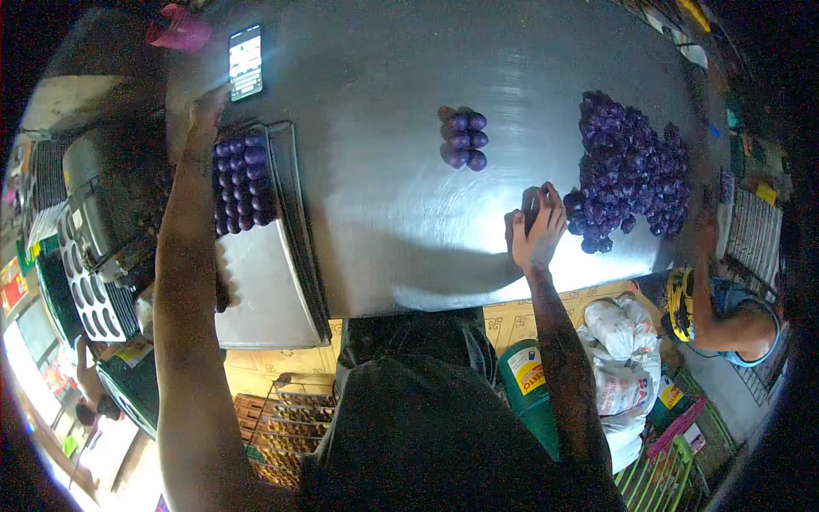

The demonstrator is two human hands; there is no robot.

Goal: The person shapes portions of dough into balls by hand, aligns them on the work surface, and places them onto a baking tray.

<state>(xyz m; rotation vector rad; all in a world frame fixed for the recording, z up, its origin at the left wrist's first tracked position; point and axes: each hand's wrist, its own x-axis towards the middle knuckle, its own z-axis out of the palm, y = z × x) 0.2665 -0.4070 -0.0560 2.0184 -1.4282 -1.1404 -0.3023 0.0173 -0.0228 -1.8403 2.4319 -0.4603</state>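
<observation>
My left hand reaches to the lower left of a lit phone lying on the metal table. Its fingers are dim and small, so their closing cannot be made out. Over the table, my right hand has its thumb and fingers apart, with nothing seen between them. Just right of it lies a large heap of rough purple dough-like lumps. Smooth purple balls stand in a small group at the table's middle. Below my left hand, rows of similar balls fill the far part of a metal tray.
A pink cup stands at the far left corner. Moulded pans are stacked at left. Another person's arm reaches to the table's right side. White sacks and a green container are below the near edge.
</observation>
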